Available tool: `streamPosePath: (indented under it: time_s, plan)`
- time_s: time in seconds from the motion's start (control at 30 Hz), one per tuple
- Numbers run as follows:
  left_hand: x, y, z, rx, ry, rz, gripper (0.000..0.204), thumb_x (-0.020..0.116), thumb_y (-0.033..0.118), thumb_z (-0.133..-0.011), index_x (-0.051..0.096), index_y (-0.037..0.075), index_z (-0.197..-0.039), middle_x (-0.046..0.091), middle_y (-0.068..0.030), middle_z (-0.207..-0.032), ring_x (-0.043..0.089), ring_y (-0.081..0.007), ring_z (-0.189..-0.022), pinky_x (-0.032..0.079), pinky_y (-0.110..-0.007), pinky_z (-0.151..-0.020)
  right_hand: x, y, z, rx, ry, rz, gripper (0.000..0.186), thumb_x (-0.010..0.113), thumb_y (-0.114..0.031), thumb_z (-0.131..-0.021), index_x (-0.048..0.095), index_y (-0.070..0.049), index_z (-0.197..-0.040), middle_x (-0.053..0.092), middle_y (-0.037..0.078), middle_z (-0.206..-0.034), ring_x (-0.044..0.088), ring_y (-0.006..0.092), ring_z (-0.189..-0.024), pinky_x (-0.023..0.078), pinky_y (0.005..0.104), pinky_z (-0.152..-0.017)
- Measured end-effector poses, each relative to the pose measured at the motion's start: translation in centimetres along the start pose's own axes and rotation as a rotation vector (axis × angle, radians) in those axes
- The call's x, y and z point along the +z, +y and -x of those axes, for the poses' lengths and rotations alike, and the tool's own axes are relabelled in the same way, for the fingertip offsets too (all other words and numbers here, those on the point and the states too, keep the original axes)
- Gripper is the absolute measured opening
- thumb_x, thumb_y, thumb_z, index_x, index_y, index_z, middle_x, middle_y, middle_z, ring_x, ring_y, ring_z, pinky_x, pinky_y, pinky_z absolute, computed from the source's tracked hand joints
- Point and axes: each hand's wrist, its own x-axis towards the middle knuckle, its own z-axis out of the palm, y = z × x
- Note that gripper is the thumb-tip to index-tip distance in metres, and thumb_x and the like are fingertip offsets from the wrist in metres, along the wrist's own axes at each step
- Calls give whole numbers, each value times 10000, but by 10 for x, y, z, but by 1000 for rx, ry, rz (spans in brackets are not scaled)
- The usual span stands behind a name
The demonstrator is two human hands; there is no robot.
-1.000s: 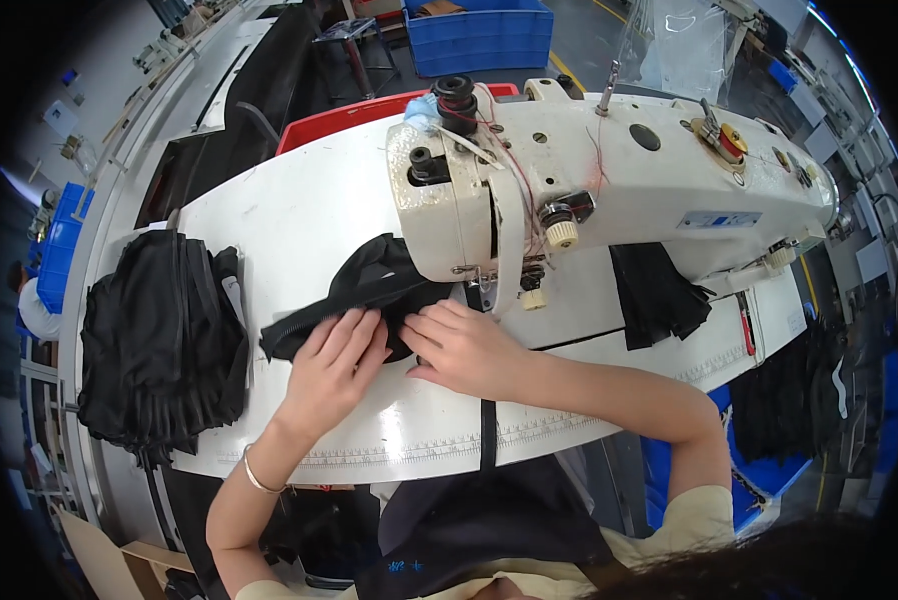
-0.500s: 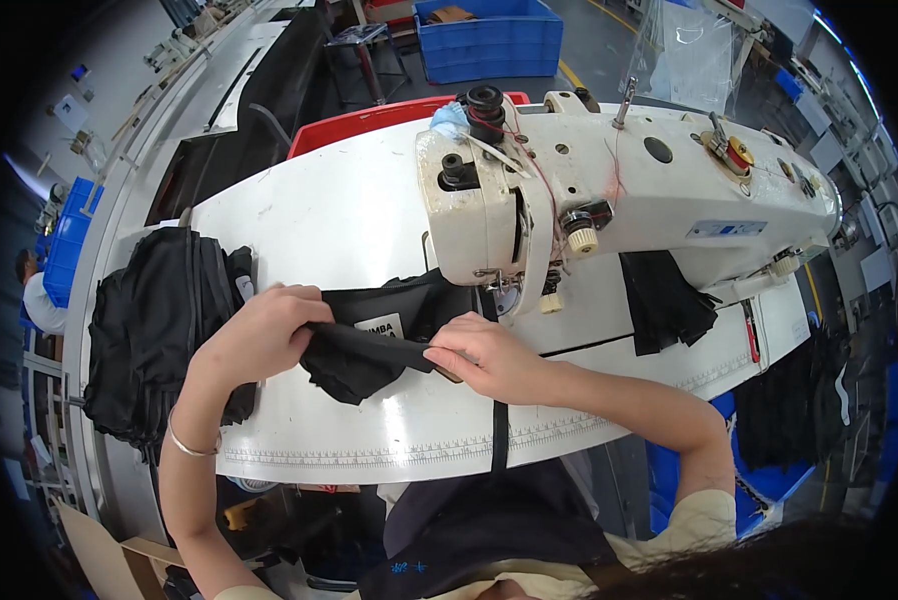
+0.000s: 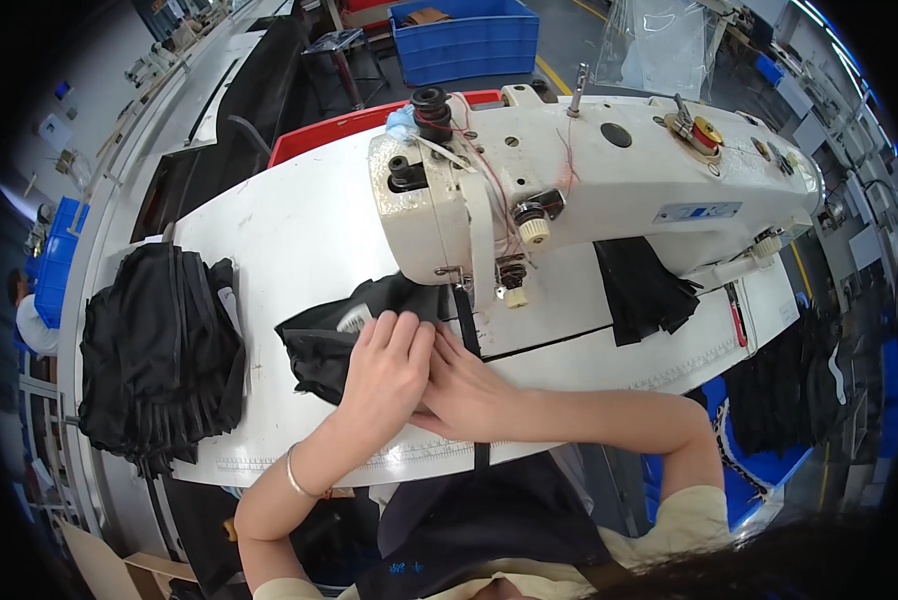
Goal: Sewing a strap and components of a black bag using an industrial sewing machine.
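Flatly pressed, black fabric piece [image 3: 334, 345] under left hand [image 3: 389, 375], right hand [image 3: 469, 395] fingertips

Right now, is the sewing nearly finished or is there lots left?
Hard to say. A stack of black pieces sits at the table's left; one black piece lies behind the sewing machine. In hand: left hand and right hand press black fabric flat just before the needle. Which pile is finished, I cannot tell.

Left hand [image 3: 389, 365]: flat, palm down, fingers together.
Right hand [image 3: 469, 395]: flat, partly under the left.
Forearms: converging from below.
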Motion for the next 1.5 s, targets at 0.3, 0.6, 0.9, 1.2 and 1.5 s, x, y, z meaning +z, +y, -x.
streamPosePath:
  time_s: [0.3, 0.6, 0.9, 1.2, 1.5]
  plan:
    - [37, -18, 0, -129, 58, 213, 345, 627, 81, -705, 604, -1, -1040, 536, -116, -805, 557, -268, -716, 452, -363, -621, -49, -28, 65, -168, -355, 198, 793, 702, -408, -710, 404, -39, -1346, 321, 189, -1432, 284, 352, -1338, 225, 539, -1089]
    - [67, -45, -10, -10, 28, 264, 275, 637, 93, -720, 613, 5, -979, 618, -183, -914, 592, -377, -869, 480, -458, -778, -51, 50, 35, -150, -2, 222, 588, 693, -313, -705, 548, 42, -1151, 586, 150, -1119, 546, 278, -1051, 425, 415, -941]
    - [44, -42, 1, -241, -212, 565, 330, 685, 116, -747, 656, 73, -1072, 631, -152, -1097, 592, -347, -1034, 467, -423, -901, -33, 66, 42, -28, -61, 136, 153, 646, -175, -641, 663, -136, -787, 548, 29, -741, 570, 189, -712, 469, 337, -478]
    - [67, -32, 22, 59, -72, 113, 354, 630, 115, -791, 591, 50, -1137, 617, -127, -1074, 602, -251, -967, 477, -373, -833, -31, 62, 47, -103, -90, 210, 73, 633, -167, -548, 594, -106, -557, 545, 41, -729, 579, 180, -679, 488, 308, -444]
    - [65, -33, 23, 74, -56, 157, 358, 638, 37, -740, 620, 46, -1098, 632, -135, -971, 618, -277, -855, 494, -375, -740, -24, 60, 47, -44, -53, 207, 51, 632, -147, -578, 603, -105, -579, 545, 42, -742, 596, 180, -669, 497, 307, -439]
